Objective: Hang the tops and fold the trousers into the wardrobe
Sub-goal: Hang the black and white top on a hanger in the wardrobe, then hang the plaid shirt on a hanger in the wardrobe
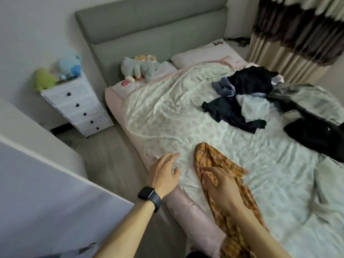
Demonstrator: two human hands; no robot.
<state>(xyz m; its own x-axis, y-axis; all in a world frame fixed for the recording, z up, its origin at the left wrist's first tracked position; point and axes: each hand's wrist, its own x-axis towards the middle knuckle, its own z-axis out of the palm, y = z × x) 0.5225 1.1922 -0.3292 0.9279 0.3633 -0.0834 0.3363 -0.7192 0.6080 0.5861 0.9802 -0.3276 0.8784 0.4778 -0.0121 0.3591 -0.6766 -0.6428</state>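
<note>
A long orange checked cloth (210, 157) lies on the bed, near the edge closest to the person. It is thin and soft, bunched into a narrow, wrinkly strip. One end points up the bed toward the grey padded headboard (149, 25). The other end runs down over the bed's edge at the bottom of the view. So its long side goes from far to near, leaning a little to the right as it comes closer.

The right hand (221, 187) rests flat on the middle of the cloth. Its fingers are straight and close together, not curled around anything. The fingertips look blurry.

The left hand (163, 174) is just beside the cloth, over the pale crinkled sheet (204, 131). Its fingers are spread wide and hold nothing. It has a thin ring (171, 161) and a black square watch (149, 195) on the wrist.

Farther up the bed, well apart from the cloth, sits a messy pile of clothes (238, 101), black, grey and white, all crumpled.

Fluffy soft toys (139, 68) lie by the headboard. White plastic drawers (78, 107) with round dark knobs stand next to the bed. A striped curtain (297, 34) hangs at the far right.
</note>
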